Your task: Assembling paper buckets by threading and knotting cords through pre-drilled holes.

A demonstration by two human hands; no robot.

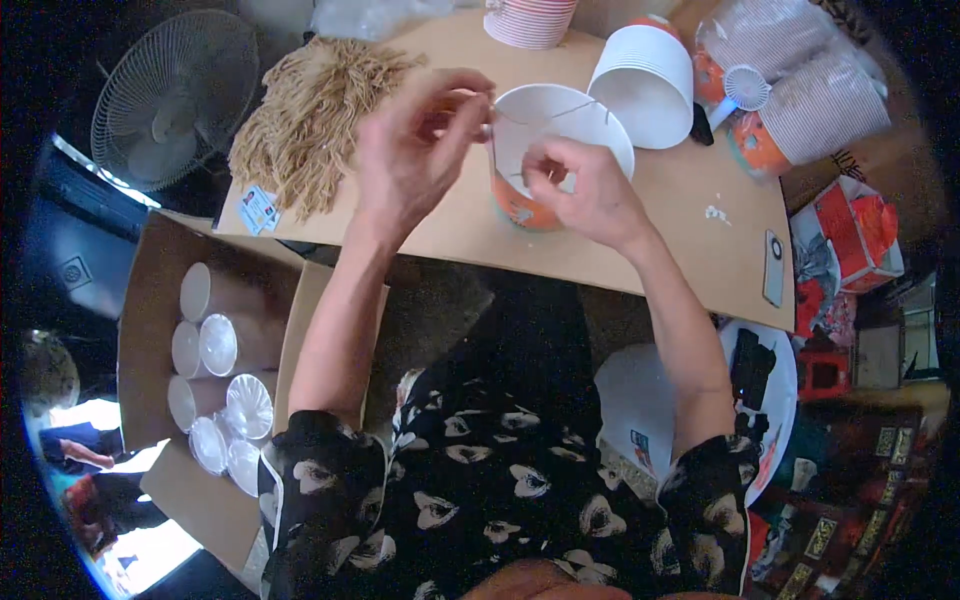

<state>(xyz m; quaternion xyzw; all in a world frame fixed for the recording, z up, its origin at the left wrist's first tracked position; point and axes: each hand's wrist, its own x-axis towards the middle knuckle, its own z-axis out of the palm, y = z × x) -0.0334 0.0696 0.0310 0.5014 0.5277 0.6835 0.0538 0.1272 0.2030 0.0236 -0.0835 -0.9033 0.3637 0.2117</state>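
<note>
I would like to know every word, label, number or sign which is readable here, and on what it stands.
No wording is clear enough to quote.
Blue-and-white card on the table: print too small.
Gold-framed labels, lower right: blurred.
Dark mark behind the bagged paper cups: partly hidden, unclear.
White item below the table: label too small.

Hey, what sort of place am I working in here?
Probably a small workshop or stockroom: there are stacked tubs, a heap of tan strings and an open carton of goods.
</note>
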